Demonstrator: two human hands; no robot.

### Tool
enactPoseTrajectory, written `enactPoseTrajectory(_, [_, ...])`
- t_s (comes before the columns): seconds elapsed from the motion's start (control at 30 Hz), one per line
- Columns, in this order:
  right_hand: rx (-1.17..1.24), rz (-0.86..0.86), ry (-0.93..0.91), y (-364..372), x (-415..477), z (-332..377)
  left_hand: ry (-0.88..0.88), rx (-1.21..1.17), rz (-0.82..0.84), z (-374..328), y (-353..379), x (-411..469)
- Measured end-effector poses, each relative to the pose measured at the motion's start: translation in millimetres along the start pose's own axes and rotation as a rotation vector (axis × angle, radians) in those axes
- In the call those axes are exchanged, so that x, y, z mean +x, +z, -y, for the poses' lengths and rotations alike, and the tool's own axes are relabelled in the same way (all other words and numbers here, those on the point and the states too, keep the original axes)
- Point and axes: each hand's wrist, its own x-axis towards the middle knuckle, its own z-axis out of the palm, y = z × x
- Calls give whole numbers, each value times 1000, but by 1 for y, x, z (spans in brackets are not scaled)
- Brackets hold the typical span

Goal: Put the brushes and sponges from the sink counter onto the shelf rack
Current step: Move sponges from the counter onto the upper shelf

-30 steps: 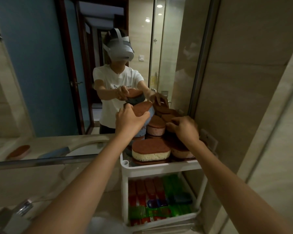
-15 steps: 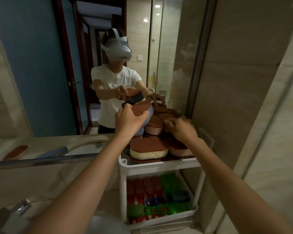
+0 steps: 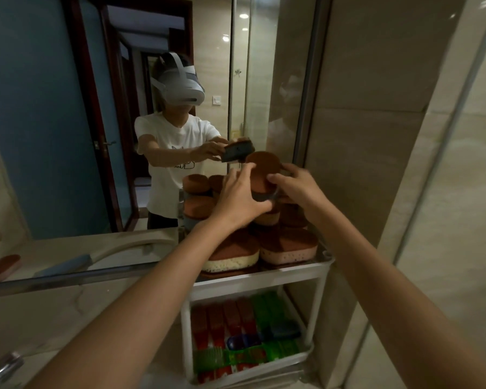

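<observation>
I see the sponge (image 3: 263, 175), brown pad up over a grey body, raised above the heap of sponges (image 3: 288, 244) on the top tier of the white shelf rack (image 3: 260, 277), gripped from both sides: left hand (image 3: 237, 199) curled round its near-left edge, right hand (image 3: 295, 185) with fingers closed on its right edge. The heap holds brown-topped sponges with cream and pink bodies, stacked unevenly. The lower tier (image 3: 247, 331) carries red and green brushes lying side by side, with some blue pieces among them. The rack stands between the pale stone counter (image 3: 68, 304) and a beige tiled wall (image 3: 376, 164). A mirror (image 3: 54, 122) behind the counter reflects the person, a blue wall and a dark door frame. Against half a second ago: the right hand was low on the heap and is now up on the sponge; the left hand held the sponge alone at a tilt then; the sponge now sits further right and higher. Hard to read: the underside of the sponge is covered by fingers, the back of the heap merges with its reflection, and the tap (image 3: 3, 366) at bottom left is cut by the frame edge.
</observation>
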Motion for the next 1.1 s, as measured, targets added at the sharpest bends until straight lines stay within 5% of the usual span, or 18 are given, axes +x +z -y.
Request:
enactPoseTrajectory(0.13, [26, -103, 50, -15, 10, -5, 26, -48, 94, 6, 4, 7])
enactPoseTrajectory(0.33, [-505, -205, 66, -22, 25, -20, -51, 414, 229, 28, 16, 19])
enactPoseTrajectory(0.6, [-636, -208, 174, -10, 36, -39, -95, 529, 475, 39, 22, 19])
enactPoseTrajectory(0.83, [-724, -133, 132, -5, 38, -54, -106, 524, 515, 39, 20, 20])
enactPoseTrajectory(1.1, [-680, 155, 163, -8, 42, -37, -105, 525, 542, 39, 17, 20])
